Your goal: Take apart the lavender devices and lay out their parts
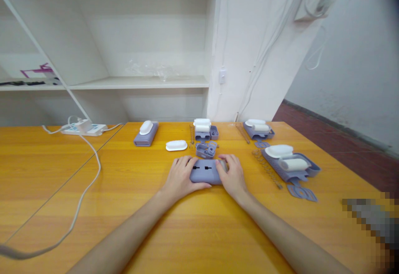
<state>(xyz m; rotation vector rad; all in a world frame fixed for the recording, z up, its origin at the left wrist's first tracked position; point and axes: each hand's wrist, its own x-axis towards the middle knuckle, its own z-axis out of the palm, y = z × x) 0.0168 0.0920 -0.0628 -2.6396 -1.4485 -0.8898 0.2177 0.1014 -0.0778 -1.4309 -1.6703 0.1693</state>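
A lavender plastic shell (205, 171) with two small dark slots lies flat on the orange table (131, 207), directly in front of me. My left hand (181, 178) grips its left end, fingers curled over the top and thumb under the near edge. My right hand (231, 175) holds the right end the same way, fingers bent over the top. Just behind the shell sits a small lavender inner part (206, 149).
Along the back lie a lavender case with a white lid (146, 133), a loose white lid (176, 145), a lavender tray with white pieces (203, 128), and two more trays (258, 129) (291, 164) with springs (269, 169). A white power strip (83, 129) trails a cable (90, 174) at left.
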